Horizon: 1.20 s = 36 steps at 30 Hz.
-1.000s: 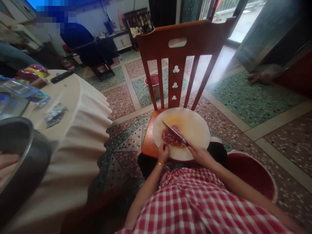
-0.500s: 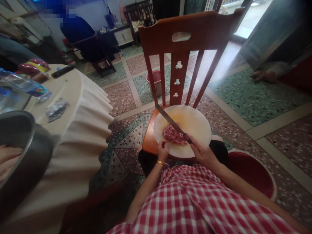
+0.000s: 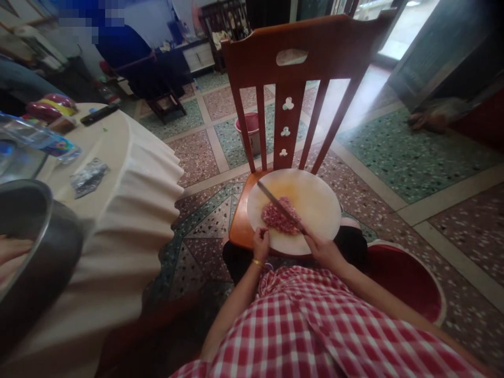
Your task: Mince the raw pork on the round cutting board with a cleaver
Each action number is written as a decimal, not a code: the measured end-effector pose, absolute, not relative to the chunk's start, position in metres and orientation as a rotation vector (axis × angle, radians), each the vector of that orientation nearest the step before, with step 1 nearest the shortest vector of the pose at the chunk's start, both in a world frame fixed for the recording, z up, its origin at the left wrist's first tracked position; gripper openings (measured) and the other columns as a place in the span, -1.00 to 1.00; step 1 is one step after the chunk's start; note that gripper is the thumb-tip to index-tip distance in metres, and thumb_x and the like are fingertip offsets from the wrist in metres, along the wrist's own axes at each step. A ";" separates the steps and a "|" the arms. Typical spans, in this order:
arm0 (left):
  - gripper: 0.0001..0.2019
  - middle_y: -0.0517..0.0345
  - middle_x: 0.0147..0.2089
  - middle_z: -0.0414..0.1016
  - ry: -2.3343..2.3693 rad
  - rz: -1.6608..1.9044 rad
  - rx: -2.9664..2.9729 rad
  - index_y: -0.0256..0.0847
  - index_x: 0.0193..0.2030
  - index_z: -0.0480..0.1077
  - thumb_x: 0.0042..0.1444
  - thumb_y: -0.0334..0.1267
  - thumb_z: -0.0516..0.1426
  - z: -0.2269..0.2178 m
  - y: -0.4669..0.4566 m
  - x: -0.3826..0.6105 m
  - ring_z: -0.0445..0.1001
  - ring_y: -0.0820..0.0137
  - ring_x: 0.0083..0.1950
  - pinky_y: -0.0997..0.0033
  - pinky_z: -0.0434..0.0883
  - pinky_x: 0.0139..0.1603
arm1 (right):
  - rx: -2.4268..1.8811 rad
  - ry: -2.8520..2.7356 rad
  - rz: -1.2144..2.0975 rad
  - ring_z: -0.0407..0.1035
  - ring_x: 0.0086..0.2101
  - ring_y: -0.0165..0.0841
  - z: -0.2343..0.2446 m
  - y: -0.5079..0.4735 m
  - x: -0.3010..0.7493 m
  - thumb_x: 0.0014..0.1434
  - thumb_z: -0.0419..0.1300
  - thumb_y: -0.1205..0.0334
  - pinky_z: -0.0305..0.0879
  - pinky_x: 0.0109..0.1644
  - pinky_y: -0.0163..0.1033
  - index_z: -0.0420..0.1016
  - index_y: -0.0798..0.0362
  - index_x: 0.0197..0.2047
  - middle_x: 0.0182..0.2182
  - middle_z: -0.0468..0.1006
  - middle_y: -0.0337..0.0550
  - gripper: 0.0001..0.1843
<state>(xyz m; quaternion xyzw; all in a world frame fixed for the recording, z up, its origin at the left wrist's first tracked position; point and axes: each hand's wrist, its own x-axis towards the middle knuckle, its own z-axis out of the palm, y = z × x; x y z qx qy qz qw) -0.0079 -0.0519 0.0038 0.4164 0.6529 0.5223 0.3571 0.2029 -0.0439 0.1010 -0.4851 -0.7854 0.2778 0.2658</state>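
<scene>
A round white cutting board (image 3: 321,205) lies on the seat of a wooden chair (image 3: 241,223). Minced meat (image 3: 277,218) is heaped left of its middle. My right hand (image 3: 326,252) is wrapped round the handle of a kitchen knife (image 3: 279,205), whose blade slants across the meat toward the far left. Seen nearly from above, the blade hides whether its edge touches the board. My left hand (image 3: 261,242), fingers curled in, rests at the board's near left rim beside the meat; nothing shows in it.
On the left, a cloth-covered table (image 3: 118,152) bears a metal basin (image 3: 59,247), a plastic bottle (image 3: 59,144) and a crumpled packet (image 3: 90,177). A red tub (image 3: 405,278) stands by my right leg, and a small bucket (image 3: 252,128) behind the chair. A person (image 3: 122,47) sits beyond.
The knife has come down, its tip moving nearer to me and closer to the meat. My left hand stays at the board's rim.
</scene>
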 end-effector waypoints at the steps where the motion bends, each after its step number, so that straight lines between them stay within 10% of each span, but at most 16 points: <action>1: -0.90 0.19 -0.41 0.35 1.685 1.342 1.082 -0.24 -0.35 0.29 0.02 -0.31 -0.01 0.004 -0.052 -0.008 0.33 0.48 -0.32 0.49 0.28 -0.22 | -1.385 -2.152 0.805 0.27 -0.06 -0.17 0.095 -0.044 0.204 0.26 -0.12 0.18 0.25 0.02 -0.06 0.15 0.05 0.20 -0.02 0.35 -0.08 -0.55; 36: -0.91 0.20 -0.42 0.34 1.689 1.332 1.122 -0.23 -0.36 0.29 0.01 -0.32 -0.01 0.004 -0.054 -0.006 0.33 0.48 -0.35 0.50 0.28 -0.25 | -1.493 -2.154 0.877 0.28 -0.07 -0.17 0.086 -0.043 0.206 0.26 -0.12 0.18 0.26 0.00 -0.04 0.13 -0.04 0.20 -0.03 0.37 -0.15 -0.56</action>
